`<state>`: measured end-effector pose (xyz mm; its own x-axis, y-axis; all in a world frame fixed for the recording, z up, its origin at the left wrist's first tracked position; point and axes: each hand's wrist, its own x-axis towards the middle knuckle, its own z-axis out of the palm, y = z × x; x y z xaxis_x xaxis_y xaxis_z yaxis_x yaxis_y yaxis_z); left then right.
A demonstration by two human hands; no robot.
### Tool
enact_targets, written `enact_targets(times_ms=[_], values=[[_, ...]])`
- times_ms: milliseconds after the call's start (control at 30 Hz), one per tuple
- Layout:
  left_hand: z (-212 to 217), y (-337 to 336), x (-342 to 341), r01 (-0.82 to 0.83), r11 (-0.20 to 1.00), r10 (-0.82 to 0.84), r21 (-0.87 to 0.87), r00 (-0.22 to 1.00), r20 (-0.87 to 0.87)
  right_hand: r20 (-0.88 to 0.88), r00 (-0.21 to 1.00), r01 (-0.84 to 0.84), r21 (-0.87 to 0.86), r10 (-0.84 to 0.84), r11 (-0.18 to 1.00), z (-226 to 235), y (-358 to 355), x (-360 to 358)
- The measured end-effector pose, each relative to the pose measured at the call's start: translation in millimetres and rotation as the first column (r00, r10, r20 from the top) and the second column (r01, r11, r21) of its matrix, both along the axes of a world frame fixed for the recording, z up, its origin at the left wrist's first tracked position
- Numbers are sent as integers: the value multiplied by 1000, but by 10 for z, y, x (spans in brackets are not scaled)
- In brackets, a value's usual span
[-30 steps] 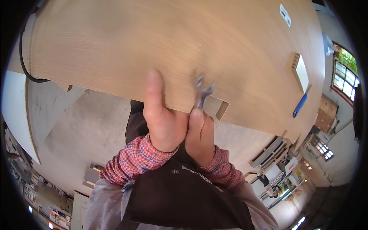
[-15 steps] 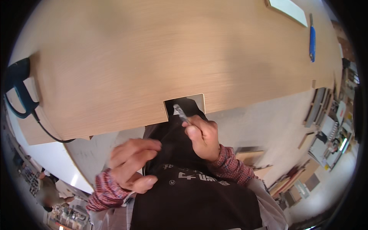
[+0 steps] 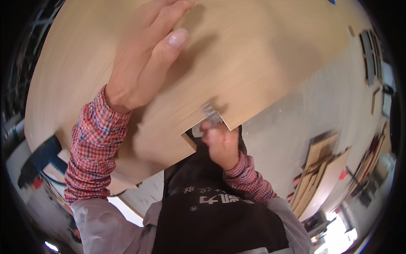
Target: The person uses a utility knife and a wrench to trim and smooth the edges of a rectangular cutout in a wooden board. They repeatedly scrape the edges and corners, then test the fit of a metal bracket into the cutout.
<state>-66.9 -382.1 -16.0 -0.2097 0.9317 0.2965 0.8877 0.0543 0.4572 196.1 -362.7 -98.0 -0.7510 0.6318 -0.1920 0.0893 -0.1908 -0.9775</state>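
Note:
A large, light wood-grain board spans the view, with a rectangular notch cut into its near edge. Over the board's left part my left hand reaches far forward, its fingers stretched out and nothing in them; I cannot tell whether it touches the surface. At the notch, my right hand is closed around a small silvery metal tool. The tool's tip lies at the notch's far edge. Motion smears both tool and fingers, so the tool's exact kind is unclear.
A dark blue-green corded power tool rests at the board's left end, partly behind my left sleeve. Wooden panels stand on the floor to the right. Dark strips lie farther off. A blue handle shows at the top edge.
My left hand has gone from beside the apron to far forward over the board. The metal tool has come from inside the notch's opening to its far edge. The view has turned and shifted.

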Motion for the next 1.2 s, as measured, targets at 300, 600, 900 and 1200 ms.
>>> enact_targets(times_ms=[300, 600, 900, 1200], values=[[52, 106, -182, 407, 903, -417, -138, 907, -55, 40, 998, 21, 499, -47, 866, -76, -19, -153], [136, 319, 184, 503, 802, -565, -323, 814, -135, -14, 974, 187, 615, -227, 766, -90, 54, -252], [96, 297, 286, 467, 810, -544, -355, 825, -155, -25, 955, 253, 581, -294, 773, -101, 49, -268], [50, 331, 252, 491, 828, -532, -271, 840, -103, 21, 976, 189, 408, -216, 893, 19, 102, -297]])
